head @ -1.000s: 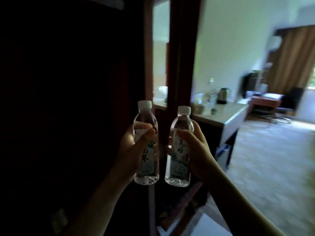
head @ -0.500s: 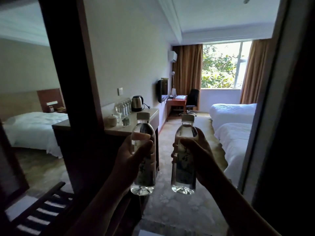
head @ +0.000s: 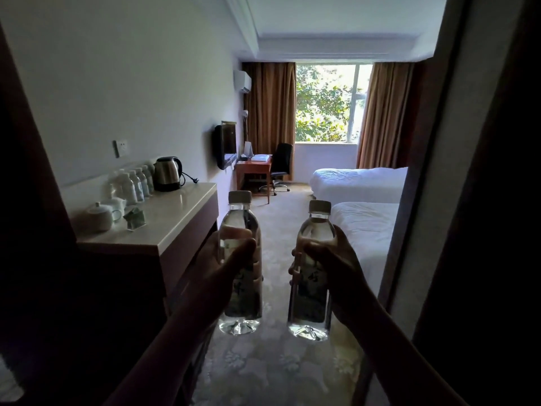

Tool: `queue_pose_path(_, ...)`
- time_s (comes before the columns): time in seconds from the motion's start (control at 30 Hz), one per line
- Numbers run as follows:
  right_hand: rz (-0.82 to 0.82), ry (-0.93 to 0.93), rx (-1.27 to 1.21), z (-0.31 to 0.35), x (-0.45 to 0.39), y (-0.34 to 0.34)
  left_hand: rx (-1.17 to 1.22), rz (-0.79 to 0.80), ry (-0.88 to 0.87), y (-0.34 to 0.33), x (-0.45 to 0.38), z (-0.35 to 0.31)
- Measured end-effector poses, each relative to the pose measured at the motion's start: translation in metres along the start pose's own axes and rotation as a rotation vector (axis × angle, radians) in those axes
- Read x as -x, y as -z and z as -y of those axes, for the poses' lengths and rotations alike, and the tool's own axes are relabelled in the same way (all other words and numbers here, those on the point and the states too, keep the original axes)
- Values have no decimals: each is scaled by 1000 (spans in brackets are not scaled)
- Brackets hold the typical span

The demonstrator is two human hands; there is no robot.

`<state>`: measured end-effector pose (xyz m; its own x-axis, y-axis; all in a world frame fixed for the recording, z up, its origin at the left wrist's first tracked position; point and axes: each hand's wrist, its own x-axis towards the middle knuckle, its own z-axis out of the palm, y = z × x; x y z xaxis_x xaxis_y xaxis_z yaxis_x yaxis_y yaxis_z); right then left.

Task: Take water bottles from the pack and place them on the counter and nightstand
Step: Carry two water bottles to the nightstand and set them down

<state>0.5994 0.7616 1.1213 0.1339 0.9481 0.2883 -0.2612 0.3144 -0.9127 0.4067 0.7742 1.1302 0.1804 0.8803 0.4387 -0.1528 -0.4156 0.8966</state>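
Hotel guest room: two white-sheeted beds (head: 360, 183) on the right, kettle (head: 167, 173) and bottled water (head: 136, 186) on the left counter (head: 175, 218), far desk (head: 253, 168), curtained window (head: 328, 104).

Dim room, bright window (head: 328, 102), brown curtains (head: 270, 112), white beds (head: 360, 184)

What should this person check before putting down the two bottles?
1. Left hand grips left bottle: ok.
2. Right hand grips right bottle: ok.
3. Both caps on, bottles upright: ok.
4. Bare space on counter in front of kettle: ok.
5. Bottle row by the wall leaves room: ok.
6. Nightstand free: cannot tell, not in view.
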Motion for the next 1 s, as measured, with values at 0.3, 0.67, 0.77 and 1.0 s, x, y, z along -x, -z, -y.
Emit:
queue_pose_path(0.3, -57, 56, 134, -35, -204, -8, 82, 92, 77, 53, -215, 72)
queue_pose_path(0.67, -192, 39, 122, -65, -385, 27, 133, 154, 141, 39, -407, 167)
queue_pose_path(0.77, -167, 39, 128, -81, -440, 46, 103, 158, 138, 29, -456, 194)
queue_pose_path(1.0, -141, 77, 83, -113, -585, 100, -10, 151, 111, 1, -589, 254)
